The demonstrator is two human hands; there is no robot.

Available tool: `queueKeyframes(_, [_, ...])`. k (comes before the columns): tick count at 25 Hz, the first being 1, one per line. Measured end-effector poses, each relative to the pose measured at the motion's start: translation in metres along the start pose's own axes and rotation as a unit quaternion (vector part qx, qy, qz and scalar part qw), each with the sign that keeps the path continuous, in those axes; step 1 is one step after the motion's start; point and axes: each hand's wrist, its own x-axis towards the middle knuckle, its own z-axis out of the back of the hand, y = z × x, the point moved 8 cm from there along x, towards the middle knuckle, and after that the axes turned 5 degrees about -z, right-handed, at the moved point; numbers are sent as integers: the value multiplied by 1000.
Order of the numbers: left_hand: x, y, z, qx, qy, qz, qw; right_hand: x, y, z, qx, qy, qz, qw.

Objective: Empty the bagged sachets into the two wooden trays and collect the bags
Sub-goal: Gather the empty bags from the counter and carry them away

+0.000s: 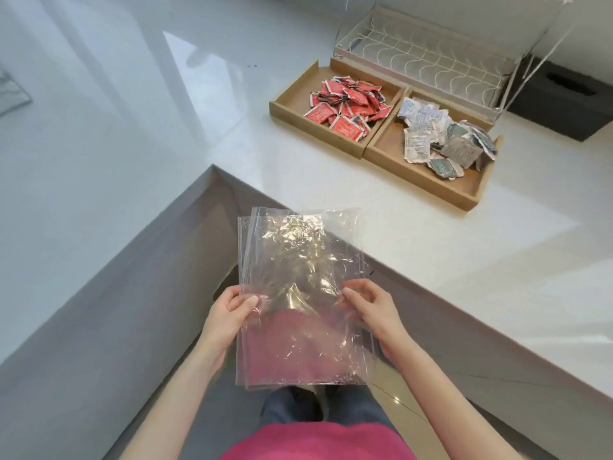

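Note:
A flat stack of clear, crinkled plastic bags (298, 293) hangs in front of me, below the counter edge. My left hand (232, 310) pinches the stack's left edge and my right hand (368, 305) pinches its right edge. The bags look empty. On the white counter at the upper right stand two wooden trays side by side. The left tray (292, 94) holds a heap of red sachets (348, 106). The right tray (421, 175) holds grey and white sachets (444, 137).
Behind the trays stands a clear acrylic box with a white wire rack (428, 58). A black box (560, 101) sits to its right. The white counter (414, 260) makes an inner corner around me, with grey cabinet fronts (132, 293) below.

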Motion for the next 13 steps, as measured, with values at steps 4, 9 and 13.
queueKeyframes(4, [-1, 37, 26, -17, -47, 55, 997, 15, -3, -30, -46, 33, -7, 998])
queueKeyframes(9, [5, 76, 39, -34, -96, 107, 989, 52, -22, -58, -105, 71, -48, 991])
queueKeyframes(13, [22, 107, 45, -58, -123, 139, 981, 92, -42, -80, -143, 97, -68, 983])
